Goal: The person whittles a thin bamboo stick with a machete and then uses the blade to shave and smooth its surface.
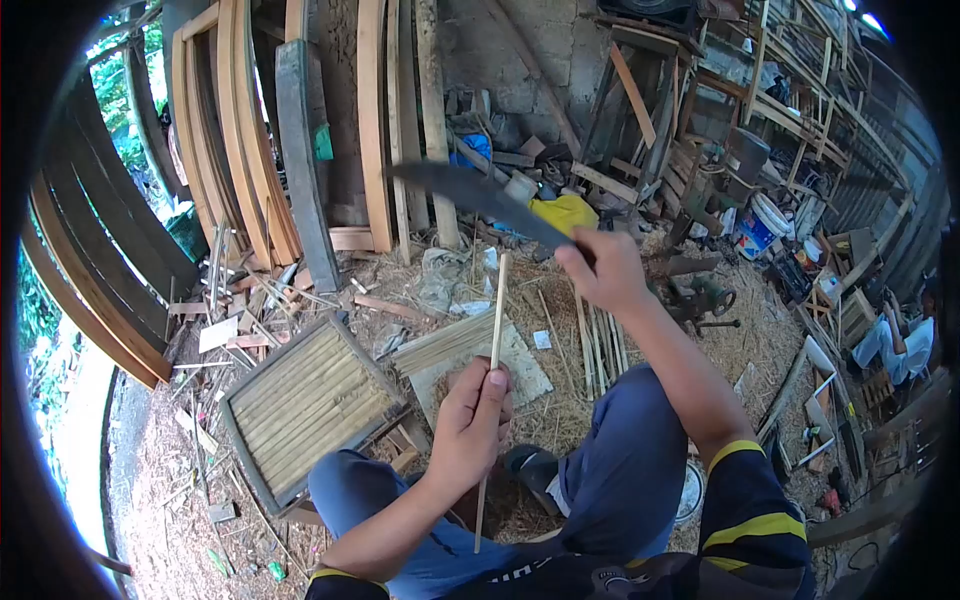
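Above the slatted bamboo panel in its grey wooden frame (pixel 305 405), just to its right, the left hand (pixel 470 425) grips a thin pale bamboo stick (pixel 492 380) held upright (fingers wrapped around it). Higher up, the right hand (pixel 605 268) is clenched on a long dark-bladed knife (pixel 475 195).

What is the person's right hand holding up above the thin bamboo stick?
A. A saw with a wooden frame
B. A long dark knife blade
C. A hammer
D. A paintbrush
B. The right hand grips a long dark blade raised above the thin bamboo stick, which the left hand holds upright.
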### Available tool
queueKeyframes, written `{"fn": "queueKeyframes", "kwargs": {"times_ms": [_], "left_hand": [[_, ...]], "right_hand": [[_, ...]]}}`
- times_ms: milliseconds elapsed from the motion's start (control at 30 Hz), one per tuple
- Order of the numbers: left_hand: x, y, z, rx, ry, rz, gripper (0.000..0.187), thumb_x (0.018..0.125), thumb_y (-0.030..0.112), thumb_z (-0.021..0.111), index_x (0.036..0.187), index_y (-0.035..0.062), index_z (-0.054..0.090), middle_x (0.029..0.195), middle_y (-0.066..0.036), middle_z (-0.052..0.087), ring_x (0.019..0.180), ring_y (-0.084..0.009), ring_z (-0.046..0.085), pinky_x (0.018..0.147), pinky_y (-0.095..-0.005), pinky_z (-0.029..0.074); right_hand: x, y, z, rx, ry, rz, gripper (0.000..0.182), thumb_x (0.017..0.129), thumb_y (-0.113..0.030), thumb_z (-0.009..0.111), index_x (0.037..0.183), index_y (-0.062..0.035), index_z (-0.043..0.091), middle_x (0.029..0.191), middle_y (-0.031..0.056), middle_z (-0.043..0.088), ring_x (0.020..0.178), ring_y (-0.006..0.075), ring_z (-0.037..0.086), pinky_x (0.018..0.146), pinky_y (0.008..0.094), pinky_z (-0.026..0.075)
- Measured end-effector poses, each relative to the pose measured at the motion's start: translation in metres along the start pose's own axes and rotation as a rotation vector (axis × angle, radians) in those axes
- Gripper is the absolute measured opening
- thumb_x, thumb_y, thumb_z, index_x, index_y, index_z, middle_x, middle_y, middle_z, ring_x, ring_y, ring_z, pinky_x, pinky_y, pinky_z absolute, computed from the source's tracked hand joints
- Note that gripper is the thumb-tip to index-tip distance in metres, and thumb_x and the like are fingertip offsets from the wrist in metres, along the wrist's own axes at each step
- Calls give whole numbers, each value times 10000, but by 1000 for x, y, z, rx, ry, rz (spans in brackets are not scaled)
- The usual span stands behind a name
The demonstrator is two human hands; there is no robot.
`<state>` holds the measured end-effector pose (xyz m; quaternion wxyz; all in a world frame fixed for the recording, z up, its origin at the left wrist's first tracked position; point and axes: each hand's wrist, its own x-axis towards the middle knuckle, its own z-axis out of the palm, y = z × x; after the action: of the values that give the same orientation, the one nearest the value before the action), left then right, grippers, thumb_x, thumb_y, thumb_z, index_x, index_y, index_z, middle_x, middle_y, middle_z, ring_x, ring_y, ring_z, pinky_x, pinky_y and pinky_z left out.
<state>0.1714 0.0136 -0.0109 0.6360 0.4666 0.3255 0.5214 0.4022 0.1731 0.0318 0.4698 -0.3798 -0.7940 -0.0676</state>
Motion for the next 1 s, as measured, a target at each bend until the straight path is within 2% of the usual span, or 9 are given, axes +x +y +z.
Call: {"fn": "queueKeyframes", "kwargs": {"times_ms": [200, 300, 500, 533, 700, 767, 800, 933, 1000], "left_hand": [[4, 7, -2, -37, 78, -49, 214, 1124, 288, 475, 1026, 98, 497, 694, 71, 401, 522, -9, 334, 445, -202, 263], [4, 3, -3, -48, 33, -35, 206, 1126, 291, 468, 1039, 106, 492, 688, 66, 396, 508, -13, 319, 436, -205, 256], [-1, 0, -1, -34, -54, -15, 200, 1135, 277, 432, 1052, 103, 484, 676, 59, 363, 490, -21, 292, 425, -216, 242], [0, 0, -2, -59, -51, -29, 205, 1136, 279, 426, 1050, 102, 485, 676, 59, 361, 490, -21, 293, 425, -216, 242], [3, 8, -3, -41, 43, -54, 225, 1143, 302, 388, 1047, 113, 464, 650, 64, 311, 458, -28, 243, 395, -221, 203], [3, 3, 0, 11, 58, 7, 234, 1143, 308, 386, 1039, 112, 462, 653, 63, 315, 461, -28, 240, 401, -219, 206], [2, 0, 1, 33, 62, 34, 238, 1143, 310, 385, 1035, 112, 461, 654, 62, 317, 462, -28, 239, 403, -219, 207], [-2, 3, 1, 1, 8, 16, 246, 1144, 314, 379, 1030, 112, 462, 660, 60, 329, 466, -28, 237, 405, -220, 210], [-3, 1, 1, 43, -10, 30, 248, 1145, 315, 378, 1027, 113, 463, 662, 60, 335, 467, -28, 238, 405, -220, 211]], "right_hand": [[-9, -39, 9, -47, -166, -381, 630, 860, -706, 664, 720, -100, 566, 569, 70, 523, 517, 301, 595, 503, 416, 451], [-8, -36, 12, -97, -179, -437, 619, 860, -669, 688, 706, -85, 553, 574, 88, 531, 523, 312, 598, 507, 417, 449], [4, 2, 4, 10, 30, 32, 488, 889, -528, 731, 733, -78, 625, 596, 109, 576, 532, 317, 612, 508, 412, 457], [1, 3, 2, -28, 1, 33, 459, 884, -517, 738, 756, -82, 667, 612, 103, 602, 526, 311, 608, 505, 403, 456], [-4, -28, 9, 22, -67, -343, 531, 850, -580, 748, 721, -94, 578, 556, 83, 528, 480, 304, 581, 484, 408, 445], [-8, -38, 11, -54, -151, -440, 539, 850, -579, 749, 715, -96, 553, 547, 81, 510, 480, 311, 579, 487, 414, 448], [-6, -26, 13, -24, -155, -448, 522, 862, -564, 744, 723, -85, 591, 563, 92, 543, 491, 320, 591, 493, 419, 455], [3, 0, 4, -3, -44, 10, 479, 882, -516, 736, 745, -64, 661, 604, 114, 600, 528, 322, 621, 495, 411, 453], [-1, -1, -2, 18, -18, -61, 471, 885, -508, 736, 740, -67, 653, 601, 110, 596, 530, 322, 623, 496, 407, 452]]}}
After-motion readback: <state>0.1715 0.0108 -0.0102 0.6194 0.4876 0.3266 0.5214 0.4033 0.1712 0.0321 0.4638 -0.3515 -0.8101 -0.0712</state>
